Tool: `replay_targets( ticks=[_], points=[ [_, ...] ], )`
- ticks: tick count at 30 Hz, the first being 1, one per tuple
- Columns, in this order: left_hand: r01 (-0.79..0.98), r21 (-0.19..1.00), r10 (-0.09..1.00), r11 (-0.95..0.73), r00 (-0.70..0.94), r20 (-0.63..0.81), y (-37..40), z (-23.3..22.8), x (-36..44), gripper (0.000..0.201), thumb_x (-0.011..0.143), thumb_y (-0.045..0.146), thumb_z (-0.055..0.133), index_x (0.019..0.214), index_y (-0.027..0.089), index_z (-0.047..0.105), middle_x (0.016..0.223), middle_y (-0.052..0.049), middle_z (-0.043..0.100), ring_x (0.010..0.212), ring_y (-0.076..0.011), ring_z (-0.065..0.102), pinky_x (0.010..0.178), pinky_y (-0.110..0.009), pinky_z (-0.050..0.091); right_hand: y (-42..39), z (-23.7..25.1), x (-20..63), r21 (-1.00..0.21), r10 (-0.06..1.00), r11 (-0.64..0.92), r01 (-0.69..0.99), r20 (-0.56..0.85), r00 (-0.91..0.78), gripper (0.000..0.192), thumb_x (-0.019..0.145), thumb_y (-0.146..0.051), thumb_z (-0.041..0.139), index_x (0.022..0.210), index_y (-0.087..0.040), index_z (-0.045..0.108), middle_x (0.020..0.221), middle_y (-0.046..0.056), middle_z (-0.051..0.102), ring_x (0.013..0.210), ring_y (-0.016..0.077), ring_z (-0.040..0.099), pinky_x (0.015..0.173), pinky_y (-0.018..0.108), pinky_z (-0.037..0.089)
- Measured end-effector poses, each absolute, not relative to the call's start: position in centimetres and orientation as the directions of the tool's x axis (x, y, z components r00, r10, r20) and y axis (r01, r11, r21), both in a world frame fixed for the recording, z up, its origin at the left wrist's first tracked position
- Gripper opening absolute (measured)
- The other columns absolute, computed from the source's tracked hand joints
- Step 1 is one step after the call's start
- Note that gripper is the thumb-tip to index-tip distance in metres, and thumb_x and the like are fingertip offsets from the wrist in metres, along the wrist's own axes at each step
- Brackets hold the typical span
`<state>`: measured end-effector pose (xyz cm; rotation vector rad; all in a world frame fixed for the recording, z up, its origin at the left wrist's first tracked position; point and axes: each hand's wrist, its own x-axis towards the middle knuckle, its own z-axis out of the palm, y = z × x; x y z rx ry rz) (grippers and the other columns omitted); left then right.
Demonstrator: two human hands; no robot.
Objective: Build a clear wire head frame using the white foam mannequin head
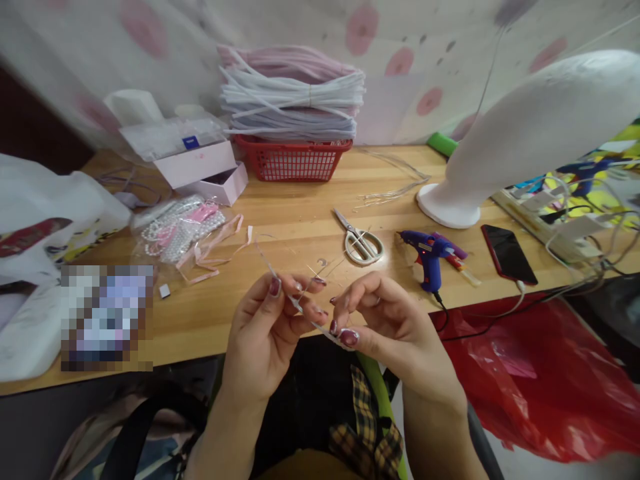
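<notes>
A thin, pale strip [317,325], perhaps wire or ribbon, is stretched between my hands above the table's front edge. My left hand [273,327] pinches it between thumb and fingers, and one end sticks up beyond them. Thumb and fingertips of my right hand [380,327] are closed on its lower right part. Fine wire-like pieces [320,273] show just past my left fingers; whether any are joined to the strip I cannot tell. Beyond my hands lie scissors [363,245] with pale handles, blades pointing away to the left.
Right of the scissors are a blue glue gun [425,257], a phone [510,253] and a white mannequin head stand [450,207]. A red basket [295,162] holds bundled pipe cleaners [295,93]. Bagged pearl beads [183,230] and pink ribbon [220,247] lie left. A red plastic bag [530,380] hangs right.
</notes>
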<state>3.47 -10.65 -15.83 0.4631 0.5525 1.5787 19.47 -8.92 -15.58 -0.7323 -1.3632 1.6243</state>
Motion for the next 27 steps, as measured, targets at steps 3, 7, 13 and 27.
replay_targets(
  ticks=[3, 7, 13, 27],
  points=[
    [-0.803, 0.596, 0.999, -0.005, -0.028, -0.029, -10.56, -15.97, 3.49, 0.01, 0.078, 0.024, 0.08, 0.074, 0.016, 0.076, 0.08, -0.002, 0.079, 0.057, -0.0096, 0.073, 0.061, -0.014, 0.062, -8.79, -15.44, 19.61, -0.975, 0.877, -0.036, -0.219, 0.075, -0.475, 0.022, 0.08, -0.016, 0.077, 0.092, -0.021, 0.059, 0.079, -0.002, 0.064, 0.073, 0.011, 0.059, 0.07, 0.024, 0.051],
    [-0.791, 0.612, 0.999, -0.007, -0.033, -0.031, -10.68, -16.39, 3.61, 0.009, 0.082, 0.024, 0.077, 0.077, 0.017, 0.077, 0.083, -0.002, 0.079, 0.058, -0.0092, 0.073, 0.063, -0.015, 0.062, -8.89, -15.46, 19.5, -0.977, 0.873, -0.077, -0.2, 0.031, -0.486, 0.02, 0.082, -0.019, 0.076, 0.091, -0.021, 0.058, 0.079, -0.003, 0.061, 0.069, 0.0094, 0.053, 0.064, 0.022, 0.047],
    [-0.767, 0.64, 0.996, -0.029, -0.073, -0.042, -10.7, -16.64, 3.66, 0.011, 0.081, 0.027, 0.078, 0.076, 0.017, 0.076, 0.083, -0.002, 0.079, 0.058, -0.0091, 0.073, 0.06, -0.015, 0.062, -8.88, -15.41, 19.02, -0.967, 0.858, -0.125, -0.221, 0.006, -0.514, 0.025, 0.086, -0.029, 0.072, 0.085, -0.023, 0.047, 0.08, -0.001, 0.058, 0.072, 0.0107, 0.054, 0.062, 0.023, 0.047],
    [-0.814, 0.577, 0.978, -0.065, -0.167, -0.126, -10.24, -16.16, 3.31, 0.013, 0.069, 0.023, 0.087, 0.071, 0.016, 0.077, 0.075, -0.002, 0.077, 0.053, -0.0059, 0.068, 0.058, -0.011, 0.06, -8.62, -16.04, 18.91, -0.935, 0.947, 0.058, -0.35, 0.162, -0.276, 0.02, 0.092, -0.022, 0.065, 0.082, -0.023, 0.047, 0.079, -0.002, 0.054, 0.075, 0.0108, 0.052, 0.073, 0.024, 0.047]
  ],
)
